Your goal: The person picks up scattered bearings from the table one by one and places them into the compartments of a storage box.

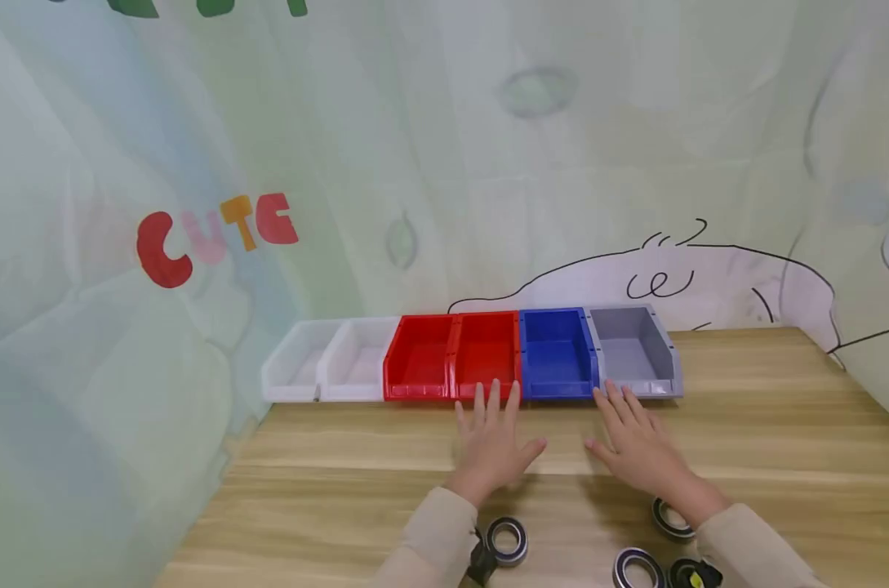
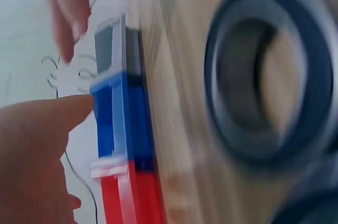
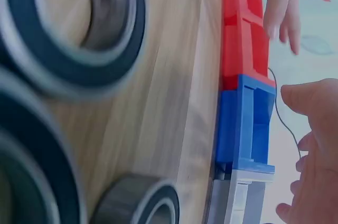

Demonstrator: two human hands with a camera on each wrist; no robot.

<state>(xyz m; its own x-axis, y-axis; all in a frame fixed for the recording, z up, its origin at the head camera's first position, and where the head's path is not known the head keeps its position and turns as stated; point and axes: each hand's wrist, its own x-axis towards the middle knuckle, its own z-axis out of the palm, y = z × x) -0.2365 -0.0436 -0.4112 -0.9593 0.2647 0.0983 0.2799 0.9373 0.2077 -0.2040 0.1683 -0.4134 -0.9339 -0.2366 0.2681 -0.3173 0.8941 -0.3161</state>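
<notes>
My left hand [image 1: 491,449] is spread over the table, its fingertips overlapping the front of a red bin [image 1: 486,351] in the head view. My right hand [image 1: 646,449] is spread likewise, fingertips at the front of the blue bin [image 1: 557,355] and grey bin [image 1: 633,355]. Neither holds anything. A ball bearing [image 1: 506,541] lies beside the left wrist. Near the right wrist lie another bearing [image 1: 672,520], partly hidden by the arm, and a bearing [image 1: 638,569] at the frame's lower edge. Bearings loom large in both wrist views.
The bins stand in one row at the back of the wooden table [image 1: 326,490]. A second red bin [image 1: 420,355] and two white bins [image 1: 359,359] continue it leftward. A printed cloth [image 1: 415,163] hangs behind and at the left.
</notes>
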